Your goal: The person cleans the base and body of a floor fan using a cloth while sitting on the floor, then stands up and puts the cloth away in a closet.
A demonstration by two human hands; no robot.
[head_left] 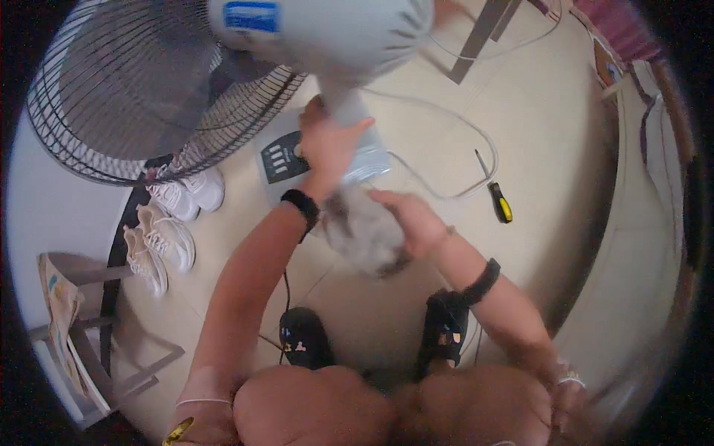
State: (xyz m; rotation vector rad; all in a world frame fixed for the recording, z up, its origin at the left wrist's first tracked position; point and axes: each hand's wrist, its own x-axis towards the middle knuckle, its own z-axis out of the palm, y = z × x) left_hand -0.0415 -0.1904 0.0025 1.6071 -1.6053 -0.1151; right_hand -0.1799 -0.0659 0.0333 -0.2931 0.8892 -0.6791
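Observation:
A grey electric fan [327,37] stands in front of me, with a dark round wire grille [134,89] at the left. My left hand [327,145] is wrapped round the fan's short neck, just above its base [268,182], which has a dark control panel [284,157] with light buttons. My right hand [420,223] is closed on a crumpled grey-white cloth [364,234], blurred by motion, held low beside the near edge of the base. The cloth hides part of the base's near side.
A yellow-and-black screwdriver [502,202] lies on the tiled floor at the right, beside a looping white cable [446,195]. Pale shoes [167,238] stand at the left, near a grey stool frame [97,327]. My feet in black shoes [306,338] are close below the cloth.

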